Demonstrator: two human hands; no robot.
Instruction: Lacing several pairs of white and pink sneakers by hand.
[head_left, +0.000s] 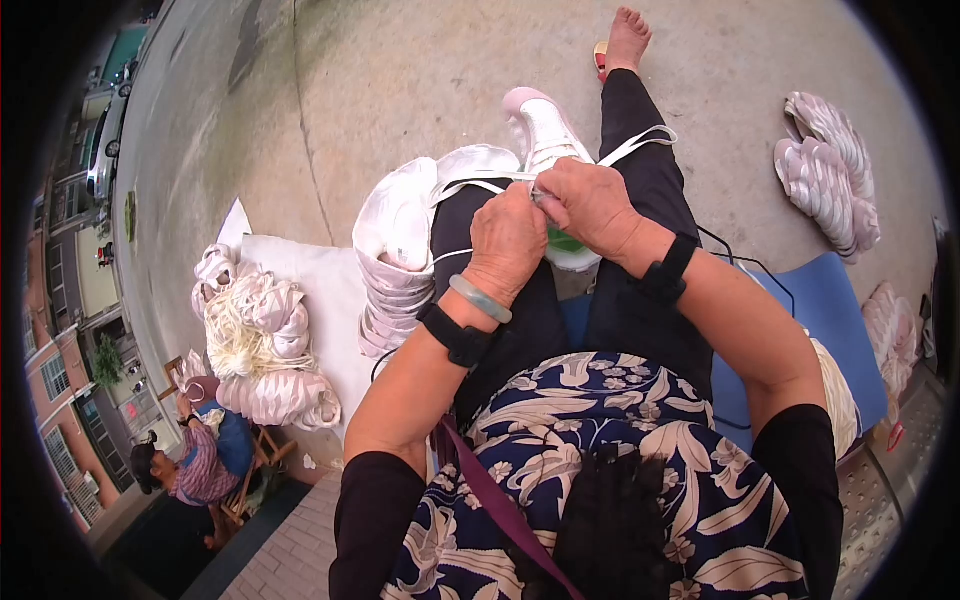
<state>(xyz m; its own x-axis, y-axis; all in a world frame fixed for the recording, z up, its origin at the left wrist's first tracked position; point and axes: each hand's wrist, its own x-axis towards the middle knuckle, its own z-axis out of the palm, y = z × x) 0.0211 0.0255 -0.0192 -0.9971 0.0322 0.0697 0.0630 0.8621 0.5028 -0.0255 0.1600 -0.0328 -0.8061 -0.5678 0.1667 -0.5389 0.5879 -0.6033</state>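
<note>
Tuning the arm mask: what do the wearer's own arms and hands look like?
Left hand: ungloved, pale bangle and chunky black band at the wrist. Right hand: ungloved, similar black band. Black sleeves end around the elbows.

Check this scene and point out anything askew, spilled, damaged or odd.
One oddity, at the top: the person's bare right foot is not properly in the red-and-yellow sandal; whether it rests on or beside it is unclear. I see nothing spilled or damaged.
</note>
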